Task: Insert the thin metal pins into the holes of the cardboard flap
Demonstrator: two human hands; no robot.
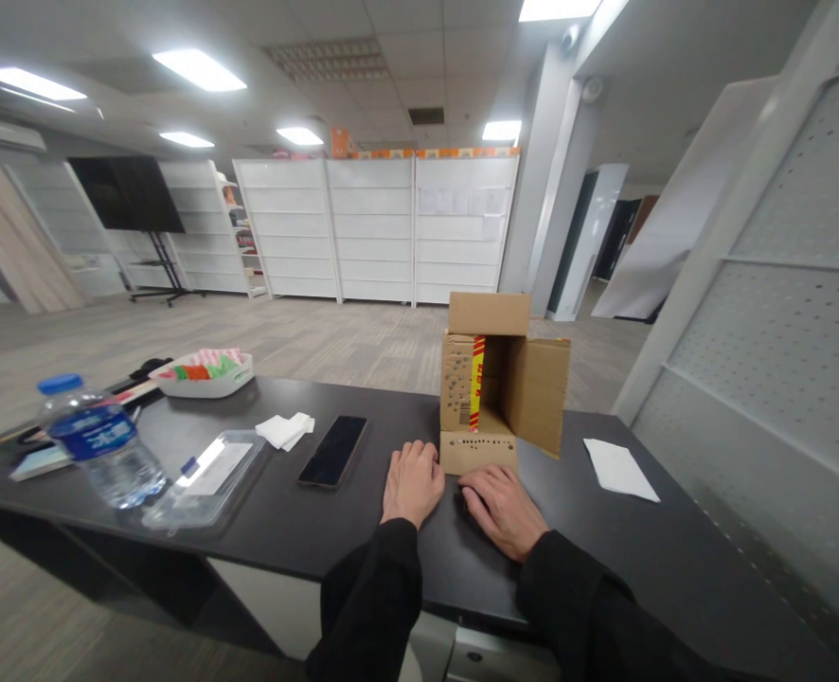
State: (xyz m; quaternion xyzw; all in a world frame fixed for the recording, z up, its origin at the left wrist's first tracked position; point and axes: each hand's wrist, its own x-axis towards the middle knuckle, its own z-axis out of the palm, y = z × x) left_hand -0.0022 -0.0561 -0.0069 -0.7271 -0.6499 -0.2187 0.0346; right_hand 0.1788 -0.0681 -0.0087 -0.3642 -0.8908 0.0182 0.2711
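Observation:
A brown cardboard box (462, 398) stands on the dark desk with its opening facing me. Its flaps hang apart, and a red and yellow tape strip runs along one inner edge. My left hand (414, 483) rests palm down on the desk just left of the front flap, fingers loosely bent, holding nothing visible. Close to the lower edge of that flap lies my right hand (503, 510), also palm down with fingers loosely bent. The space beneath its palm is in shadow. A black smartphone (334, 452) lies flat to the left of my left hand.
On the left are a water bottle (99, 445), a clear plastic case (210, 478), folded tissues (284, 430) and a white basket (210, 379) holding colourful packets. White paper (619, 469) lies on the right. A perforated panel (781, 360) borders the desk's right side.

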